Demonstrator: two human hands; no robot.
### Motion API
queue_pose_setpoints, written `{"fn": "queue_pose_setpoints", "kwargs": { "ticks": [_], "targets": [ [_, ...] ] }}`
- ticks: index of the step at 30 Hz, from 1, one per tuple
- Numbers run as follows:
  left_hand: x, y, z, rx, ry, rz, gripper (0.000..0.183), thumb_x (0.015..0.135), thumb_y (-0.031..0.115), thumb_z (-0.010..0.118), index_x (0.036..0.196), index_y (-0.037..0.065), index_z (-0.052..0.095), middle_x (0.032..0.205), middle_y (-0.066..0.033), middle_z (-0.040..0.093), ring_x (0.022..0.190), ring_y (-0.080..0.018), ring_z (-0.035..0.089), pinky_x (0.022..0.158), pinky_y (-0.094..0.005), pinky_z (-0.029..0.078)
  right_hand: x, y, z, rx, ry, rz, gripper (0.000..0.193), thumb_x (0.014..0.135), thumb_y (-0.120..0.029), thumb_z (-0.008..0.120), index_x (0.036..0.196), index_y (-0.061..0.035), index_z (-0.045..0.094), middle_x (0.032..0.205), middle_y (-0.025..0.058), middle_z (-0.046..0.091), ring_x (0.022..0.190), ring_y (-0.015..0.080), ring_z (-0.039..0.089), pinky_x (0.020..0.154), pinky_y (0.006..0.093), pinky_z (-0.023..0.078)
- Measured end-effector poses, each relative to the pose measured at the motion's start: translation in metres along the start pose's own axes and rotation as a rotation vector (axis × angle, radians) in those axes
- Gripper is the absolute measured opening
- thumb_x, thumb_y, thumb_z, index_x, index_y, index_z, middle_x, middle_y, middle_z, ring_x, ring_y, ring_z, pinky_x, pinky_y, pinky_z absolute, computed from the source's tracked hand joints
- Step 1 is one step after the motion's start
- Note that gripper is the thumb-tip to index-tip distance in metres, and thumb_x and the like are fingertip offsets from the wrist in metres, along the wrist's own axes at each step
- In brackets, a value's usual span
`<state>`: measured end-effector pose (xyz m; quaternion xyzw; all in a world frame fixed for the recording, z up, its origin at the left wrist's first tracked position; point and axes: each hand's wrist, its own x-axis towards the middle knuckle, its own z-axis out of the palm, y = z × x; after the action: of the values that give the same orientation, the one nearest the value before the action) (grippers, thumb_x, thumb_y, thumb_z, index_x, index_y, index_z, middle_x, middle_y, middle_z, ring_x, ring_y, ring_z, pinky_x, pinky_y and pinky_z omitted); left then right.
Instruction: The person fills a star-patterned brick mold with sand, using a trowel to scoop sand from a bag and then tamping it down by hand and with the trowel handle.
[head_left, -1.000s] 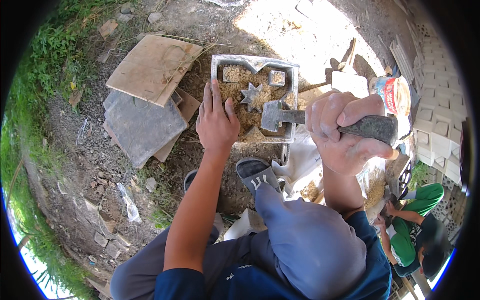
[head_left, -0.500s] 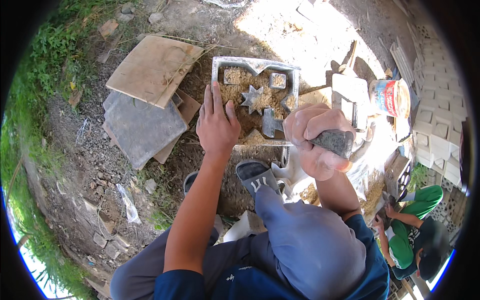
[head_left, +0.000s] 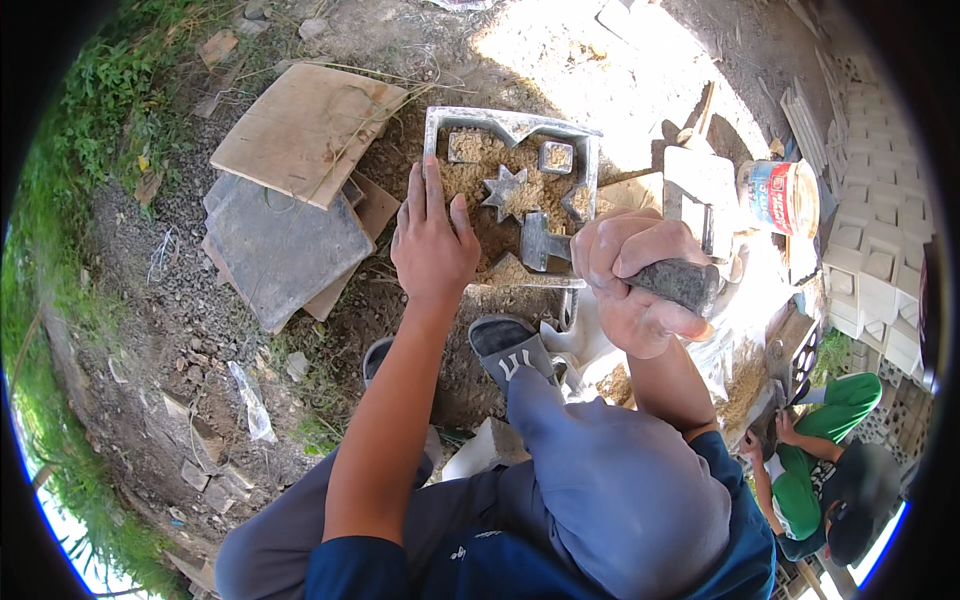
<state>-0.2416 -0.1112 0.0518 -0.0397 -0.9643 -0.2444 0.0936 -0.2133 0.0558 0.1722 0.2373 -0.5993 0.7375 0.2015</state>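
A square metal mould frame lies on the ground before me, packed with damp sandy mix. In its middle stands a star-shaped metal insert, and near the far right corner a small square one. My left hand rests with fingers stretched along the mould's left wall. My right hand is closed round the thick dark handle of a hammer. The hammer's metal head is low over the mix at the mould's near right; whether it touches is unclear.
Flat boards and slabs are stacked at left. On the right stand a labelled tub and a pale metal piece. Pale blocks line the far right. A co-worker in green trousers crouches at lower right.
The hammer's head has shifted slightly and my right hand has moved a little to the right. My left hand stays along the mould's wall.
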Motion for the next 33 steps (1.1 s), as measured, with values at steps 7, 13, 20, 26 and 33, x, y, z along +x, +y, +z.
{"fn": "queue_pose_setpoints", "kwargs": {
  "ticks": [7, 13, 20, 26, 33],
  "targets": [
    [0.0, 0.002, 0.001, -0.012, -0.029, -0.019, 0.055, 0.102, 0.027, 0.048, 0.154, 0.012, 0.038, 0.147, -0.0183, 0.051, 0.118, -0.0401, 0.061, 0.092, -0.0449, 0.054, 0.0, 0.007, -0.004, 0.068, 0.02, -0.113, 0.073, 0.09, -0.071, 0.058, 0.077, -0.0001, 0.048, 0.051, -0.0014, 0.039, 0.037, 0.0095, 0.037, 0.034, 0.0256, 0.03],
    [-0.001, 0.001, -0.001, -0.015, -0.01, -0.015, 0.055, 0.102, 0.027, 0.048, 0.154, 0.012, 0.038, 0.147, -0.0188, 0.051, 0.119, -0.0398, 0.061, 0.092, -0.0448, 0.054, -0.001, 0.0, -0.006, 0.016, -0.064, -0.177, 0.073, 0.089, -0.076, 0.048, 0.083, -0.0039, 0.046, 0.051, 0.0012, 0.04, 0.039, 0.0125, 0.038, 0.035, 0.0281, 0.034],
    [0.0, 0.002, 0.001, -0.027, 0.01, -0.002, 0.054, 0.102, 0.027, 0.048, 0.153, 0.012, 0.039, 0.147, -0.0189, 0.051, 0.119, -0.04, 0.061, 0.093, -0.0448, 0.054, 0.003, 0.002, -0.002, 0.141, 0.051, -0.178, 0.06, 0.094, -0.053, 0.063, 0.071, 0.0008, 0.047, 0.051, -0.0002, 0.04, 0.038, 0.0126, 0.041, 0.035, 0.0267, 0.033],
    [0.0, 0.001, 0.0, -0.01, 0.002, -0.002, 0.054, 0.103, 0.026, 0.047, 0.154, 0.012, 0.038, 0.147, -0.0177, 0.051, 0.119, -0.0398, 0.061, 0.093, -0.0447, 0.054, 0.013, -0.008, 0.004, 0.176, -0.009, -0.249, 0.059, 0.091, -0.054, 0.059, 0.071, 0.0004, 0.047, 0.05, 0.001, 0.041, 0.037, 0.0122, 0.041, 0.034, 0.0269, 0.033],
    [-0.003, 0.0, -0.002, 0.003, -0.016, -0.017, 0.053, 0.103, 0.026, 0.046, 0.154, 0.012, 0.038, 0.147, -0.0182, 0.051, 0.121, -0.0394, 0.06, 0.093, -0.0455, 0.054, 0.011, -0.007, 0.002, 0.287, 0.018, -0.241, 0.061, 0.092, -0.053, 0.064, 0.069, 0.0005, 0.046, 0.05, 0.0004, 0.04, 0.039, 0.0111, 0.041, 0.035, 0.0258, 0.032]
  ]
}}
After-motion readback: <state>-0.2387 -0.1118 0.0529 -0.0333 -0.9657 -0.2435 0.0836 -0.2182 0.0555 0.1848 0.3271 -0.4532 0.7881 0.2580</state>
